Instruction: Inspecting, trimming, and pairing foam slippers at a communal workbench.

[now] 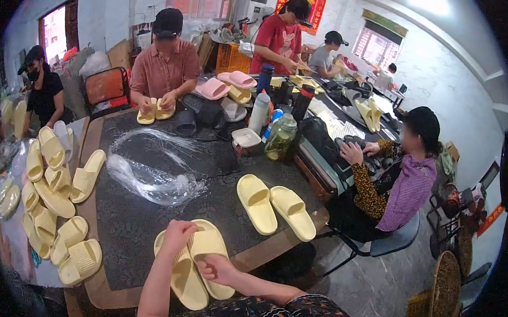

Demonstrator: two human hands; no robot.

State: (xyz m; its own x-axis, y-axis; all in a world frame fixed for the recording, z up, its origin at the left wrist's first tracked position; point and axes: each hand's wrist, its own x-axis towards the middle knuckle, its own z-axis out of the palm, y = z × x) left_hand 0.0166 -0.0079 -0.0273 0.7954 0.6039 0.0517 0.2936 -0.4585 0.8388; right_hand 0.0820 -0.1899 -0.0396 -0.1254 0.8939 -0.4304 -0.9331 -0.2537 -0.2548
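Note:
Two pale yellow slippers lie side by side in front of me, toes away, at the table's near edge. Over the strap of the left slipper point(189, 286), my left hand point(180, 234) is closed near the inner edges of the pair. My right hand point(215, 268) has its curled fingers at the opening under the strap of the right slipper point(210, 241). What either hand pinches is hidden. Beyond them lies a loose bundle of thin clear plastic strands point(156, 182). Another yellow pair point(257, 204) rests to the right on the dark tabletop point(131, 238).
Several yellow slippers point(54, 201) are heaped at left. Bottles, among them a green-tinted jar point(281, 138), stand beyond the right pair, with a white box point(246, 138) beside them. Across the table a person point(164, 69) handles slippers; another point(400, 176) sits at right.

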